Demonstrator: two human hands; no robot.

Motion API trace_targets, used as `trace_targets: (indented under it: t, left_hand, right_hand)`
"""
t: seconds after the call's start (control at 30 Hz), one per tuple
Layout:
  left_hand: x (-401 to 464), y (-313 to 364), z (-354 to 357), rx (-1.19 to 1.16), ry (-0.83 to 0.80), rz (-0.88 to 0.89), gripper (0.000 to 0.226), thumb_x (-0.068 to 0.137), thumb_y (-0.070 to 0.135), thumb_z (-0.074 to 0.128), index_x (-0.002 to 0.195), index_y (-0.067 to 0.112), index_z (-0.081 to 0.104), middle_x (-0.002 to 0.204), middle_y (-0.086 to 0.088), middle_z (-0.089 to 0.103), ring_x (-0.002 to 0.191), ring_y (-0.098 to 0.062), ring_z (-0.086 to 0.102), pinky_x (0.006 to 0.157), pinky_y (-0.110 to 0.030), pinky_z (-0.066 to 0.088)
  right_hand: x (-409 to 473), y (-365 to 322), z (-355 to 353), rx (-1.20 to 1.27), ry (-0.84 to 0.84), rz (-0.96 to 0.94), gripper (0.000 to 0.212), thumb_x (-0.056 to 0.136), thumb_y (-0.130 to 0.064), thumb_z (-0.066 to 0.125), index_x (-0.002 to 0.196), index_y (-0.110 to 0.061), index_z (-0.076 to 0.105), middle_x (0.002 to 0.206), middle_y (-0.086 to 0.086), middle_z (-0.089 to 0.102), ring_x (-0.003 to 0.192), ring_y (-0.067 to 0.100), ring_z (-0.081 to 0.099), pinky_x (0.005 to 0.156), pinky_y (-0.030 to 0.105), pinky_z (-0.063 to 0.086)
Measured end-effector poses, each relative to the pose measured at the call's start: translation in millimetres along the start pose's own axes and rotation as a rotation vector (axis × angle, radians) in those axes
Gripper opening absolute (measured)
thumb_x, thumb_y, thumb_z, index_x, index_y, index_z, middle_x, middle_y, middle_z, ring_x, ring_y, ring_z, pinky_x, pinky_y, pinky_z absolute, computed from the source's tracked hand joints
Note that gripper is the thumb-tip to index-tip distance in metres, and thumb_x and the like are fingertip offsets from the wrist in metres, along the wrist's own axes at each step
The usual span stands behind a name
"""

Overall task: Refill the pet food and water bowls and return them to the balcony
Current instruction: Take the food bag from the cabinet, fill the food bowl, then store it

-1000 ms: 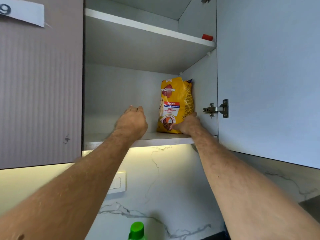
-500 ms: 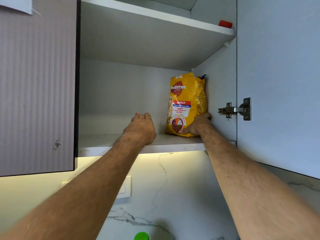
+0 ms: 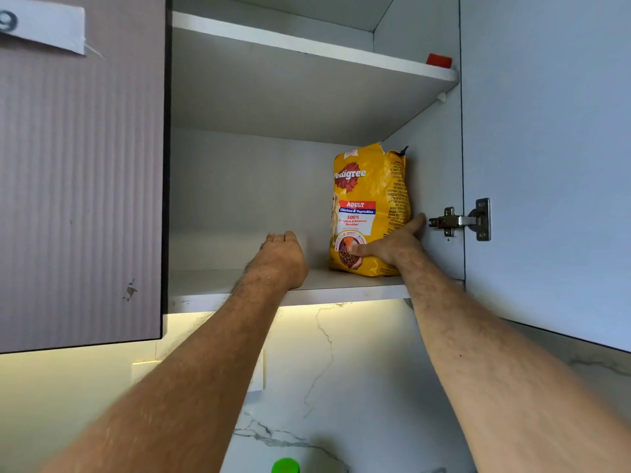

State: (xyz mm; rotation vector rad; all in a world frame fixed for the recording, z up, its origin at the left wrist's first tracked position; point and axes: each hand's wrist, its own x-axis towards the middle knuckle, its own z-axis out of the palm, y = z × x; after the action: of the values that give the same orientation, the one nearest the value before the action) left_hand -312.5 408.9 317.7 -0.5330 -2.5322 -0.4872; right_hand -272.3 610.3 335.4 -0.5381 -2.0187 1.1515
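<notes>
Food bag against right hand

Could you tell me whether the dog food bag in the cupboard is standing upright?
Upright: the dog food bag stands on its base on the lower shelf.

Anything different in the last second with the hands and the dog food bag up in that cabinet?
The right hand spread: its thumb lies across the front of the Pedigree dog food bag and a finger points up its right side, where before it sat bunched at the base. The bag stands in the same spot and the left hand stays on the lower shelf.
</notes>
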Motion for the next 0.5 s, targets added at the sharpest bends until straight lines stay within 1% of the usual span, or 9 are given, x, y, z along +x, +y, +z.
trace_targets:
  t: [0.03,0.07,0.13,0.2,0.27,0.33,0.37,0.43,0.5]
  left_hand:
    - [-1,-1,0,-0.001,0.004,-0.002,0.067,0.102,0.013,0.047,0.158,0.005,0.012,0.165,-0.018,0.016,0.153,-0.033,0.014,0.122,-0.043,0.021]
    - [-2,-2,0,-0.002,0.011,-0.003,0.067,0.102,0.014,0.047,0.158,0.005,0.012,0.164,-0.018,0.017,0.153,-0.033,0.015,0.122,-0.043,0.021]
    - [-3,-2,-1,-0.002,0.021,-0.005,0.067,0.102,0.014,0.047,0.158,0.005,0.012,0.164,-0.019,0.018,0.152,-0.033,0.016,0.122,-0.044,0.023]
    - [-3,-1,-2,-0.008,0.025,-0.009,0.067,0.102,0.014,0.048,0.158,0.006,0.012,0.164,-0.018,0.018,0.152,-0.033,0.016,0.122,-0.046,0.023]
    - [-3,1,-2,-0.016,0.023,-0.014,0.068,0.101,0.013,0.049,0.158,0.006,0.013,0.164,-0.019,0.018,0.152,-0.033,0.017,0.122,-0.047,0.025]
    - [-4,2,-2,-0.024,0.017,-0.018,0.067,0.101,0.012,0.049,0.158,0.006,0.014,0.163,-0.019,0.020,0.151,-0.034,0.019,0.121,-0.049,0.026]
    - [-4,2,-2,-0.028,0.013,-0.021,0.067,0.100,0.012,0.049,0.158,0.006,0.015,0.163,-0.019,0.020,0.151,-0.034,0.019,0.120,-0.049,0.027]
    - [-4,2,-2,-0.035,0.002,-0.030,0.068,0.100,0.011,0.050,0.158,0.007,0.015,0.163,-0.019,0.020,0.151,-0.035,0.019,0.120,-0.050,0.028]
    - [-5,1,-2,-0.040,0.000,-0.032,0.068,0.100,0.011,0.050,0.158,0.007,0.014,0.164,-0.018,0.018,0.151,-0.034,0.018,0.120,-0.050,0.028]
  right_hand:
    - [-2,2,2,-0.007,0.006,-0.012,0.158,0.062,-0.031,0.100,0.159,-0.016,-0.024,0.163,0.017,0.029,0.145,0.040,0.040,0.115,0.052,0.038]
    - [-4,3,3,-0.019,0.017,-0.021,0.156,0.063,-0.031,0.100,0.159,-0.016,-0.022,0.161,0.017,0.034,0.143,0.040,0.042,0.113,0.052,0.039]
    - [-7,5,3,-0.044,0.036,-0.030,0.145,0.062,-0.032,0.100,0.160,-0.012,-0.005,0.155,0.016,0.043,0.138,0.039,0.048,0.109,0.049,0.045]
    - [-10,5,-2,-0.077,0.052,-0.044,0.126,0.060,-0.035,0.100,0.152,-0.010,0.017,0.147,0.014,0.050,0.134,0.038,0.052,0.101,0.046,0.049]
    - [-11,4,-11,-0.083,0.051,-0.059,0.117,0.059,-0.036,0.099,0.146,-0.011,0.025,0.142,0.012,0.053,0.129,0.037,0.055,0.091,0.041,0.049]
    - [-13,5,-18,-0.052,0.045,-0.072,0.116,0.057,-0.034,0.098,0.145,-0.012,0.025,0.138,0.011,0.055,0.125,0.037,0.057,0.085,0.038,0.045]
    - [-14,5,-19,-0.029,0.044,-0.080,0.118,0.056,-0.034,0.099,0.144,-0.013,0.024,0.137,0.011,0.056,0.125,0.037,0.057,0.086,0.039,0.046]
    - [-16,7,-17,0.042,0.058,-0.104,0.128,0.053,-0.039,0.101,0.148,-0.016,0.018,0.141,0.013,0.054,0.129,0.037,0.055,0.096,0.044,0.050]
    - [-19,9,-13,0.101,0.082,-0.133,0.149,0.050,-0.042,0.103,0.157,-0.021,0.000,0.150,0.015,0.048,0.136,0.039,0.050,0.109,0.051,0.046]
